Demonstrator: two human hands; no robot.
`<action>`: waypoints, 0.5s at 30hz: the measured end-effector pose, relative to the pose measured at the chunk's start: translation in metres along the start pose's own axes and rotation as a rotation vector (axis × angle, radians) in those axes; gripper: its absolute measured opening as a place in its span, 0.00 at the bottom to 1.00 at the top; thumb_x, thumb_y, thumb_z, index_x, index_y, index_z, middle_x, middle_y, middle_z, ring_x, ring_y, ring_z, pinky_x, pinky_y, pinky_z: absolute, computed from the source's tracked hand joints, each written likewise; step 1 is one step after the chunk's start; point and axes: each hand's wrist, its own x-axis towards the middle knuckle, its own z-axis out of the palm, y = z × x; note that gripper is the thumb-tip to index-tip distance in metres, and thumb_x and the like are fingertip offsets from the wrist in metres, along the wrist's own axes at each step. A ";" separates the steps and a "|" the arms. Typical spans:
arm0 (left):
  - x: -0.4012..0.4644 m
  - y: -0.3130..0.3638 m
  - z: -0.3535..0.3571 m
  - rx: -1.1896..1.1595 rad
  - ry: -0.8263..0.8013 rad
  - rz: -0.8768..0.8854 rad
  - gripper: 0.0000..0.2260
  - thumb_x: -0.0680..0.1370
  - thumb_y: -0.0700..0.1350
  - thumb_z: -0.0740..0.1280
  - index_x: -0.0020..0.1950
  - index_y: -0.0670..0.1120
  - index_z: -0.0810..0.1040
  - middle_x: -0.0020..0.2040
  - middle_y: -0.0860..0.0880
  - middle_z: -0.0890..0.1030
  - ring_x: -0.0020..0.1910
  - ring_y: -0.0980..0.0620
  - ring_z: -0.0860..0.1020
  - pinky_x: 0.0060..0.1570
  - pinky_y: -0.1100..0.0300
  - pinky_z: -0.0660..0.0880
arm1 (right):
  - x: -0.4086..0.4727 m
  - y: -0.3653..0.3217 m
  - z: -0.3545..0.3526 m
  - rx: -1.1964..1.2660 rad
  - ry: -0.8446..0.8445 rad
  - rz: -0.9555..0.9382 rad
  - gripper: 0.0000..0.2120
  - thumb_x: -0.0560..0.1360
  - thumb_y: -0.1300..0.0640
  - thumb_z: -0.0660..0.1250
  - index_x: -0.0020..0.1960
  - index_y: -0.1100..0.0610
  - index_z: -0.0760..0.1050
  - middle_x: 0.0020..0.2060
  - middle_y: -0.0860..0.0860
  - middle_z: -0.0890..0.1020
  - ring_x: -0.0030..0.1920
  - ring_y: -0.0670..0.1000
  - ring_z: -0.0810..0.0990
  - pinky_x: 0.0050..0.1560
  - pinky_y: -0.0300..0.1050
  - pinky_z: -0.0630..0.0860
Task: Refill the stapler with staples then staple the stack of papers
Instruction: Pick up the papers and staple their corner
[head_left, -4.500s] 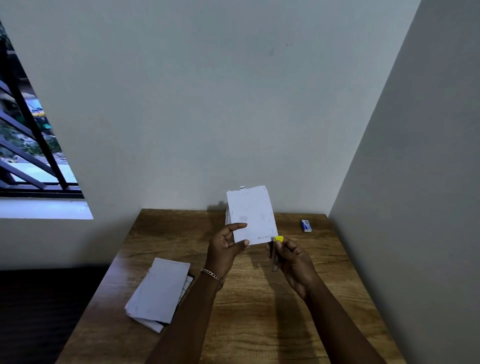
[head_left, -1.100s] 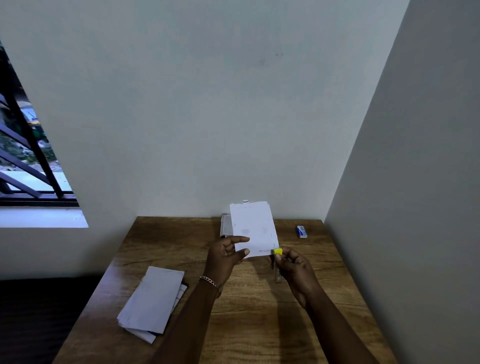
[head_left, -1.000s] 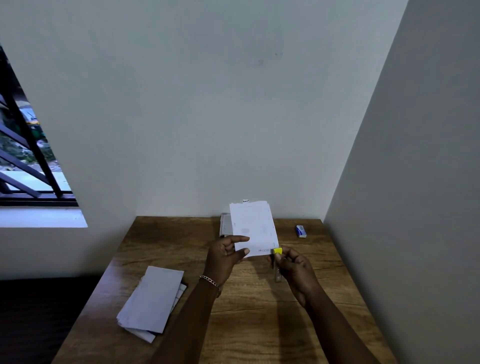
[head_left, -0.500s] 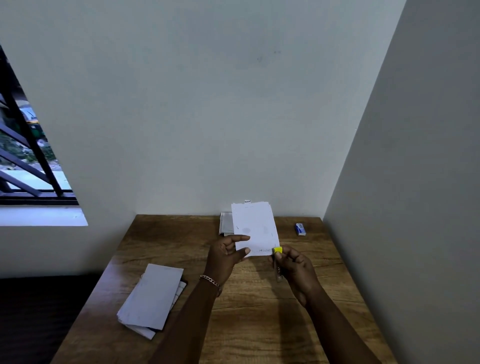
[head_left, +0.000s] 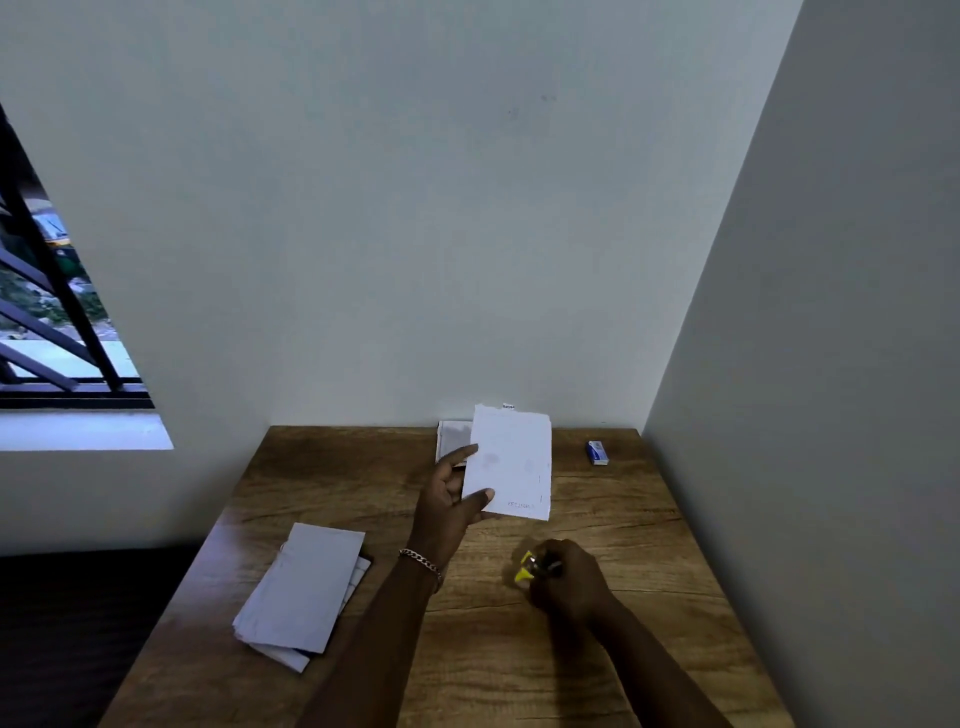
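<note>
My left hand (head_left: 448, 506) holds a small stack of white papers (head_left: 511, 462) upright above the middle of the wooden table (head_left: 613, 670), thumb on the front near the lower left corner. My right hand (head_left: 569, 579) is lower and nearer to me, just above the table, closed around a small yellow stapler (head_left: 527, 566) of which only the yellow tip and a bit of metal show. The stapler is apart from the papers. A small blue and white staple box (head_left: 597, 452) lies at the table's far right.
A second pile of white papers (head_left: 304, 597) lies on the left part of the table. More sheets (head_left: 451, 439) lie at the far edge behind the held stack. Walls close in behind and on the right; a barred window (head_left: 47, 322) is at left.
My right hand has drawn the stapler down and away from the lower right corner of the papers, toward me. My left hand still holds the stack in about the same place.
</note>
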 end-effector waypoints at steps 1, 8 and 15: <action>0.000 0.000 -0.001 0.006 0.008 0.007 0.26 0.71 0.32 0.71 0.65 0.51 0.72 0.52 0.51 0.85 0.52 0.51 0.83 0.42 0.52 0.82 | -0.001 0.002 0.005 -0.154 -0.057 -0.049 0.10 0.63 0.53 0.77 0.42 0.48 0.79 0.40 0.43 0.78 0.44 0.48 0.79 0.41 0.35 0.75; 0.000 -0.002 -0.004 0.019 0.092 -0.003 0.22 0.69 0.34 0.74 0.58 0.49 0.73 0.53 0.50 0.82 0.47 0.53 0.83 0.38 0.59 0.81 | -0.004 0.018 0.025 -0.506 -0.198 -0.192 0.23 0.64 0.49 0.75 0.57 0.52 0.76 0.55 0.50 0.76 0.52 0.48 0.76 0.47 0.37 0.70; 0.006 -0.001 -0.016 0.011 0.108 -0.019 0.13 0.72 0.32 0.69 0.52 0.47 0.79 0.46 0.52 0.85 0.44 0.57 0.83 0.38 0.65 0.79 | 0.011 -0.019 -0.018 0.505 -0.029 0.081 0.09 0.79 0.57 0.62 0.54 0.60 0.77 0.48 0.59 0.81 0.42 0.51 0.80 0.40 0.43 0.78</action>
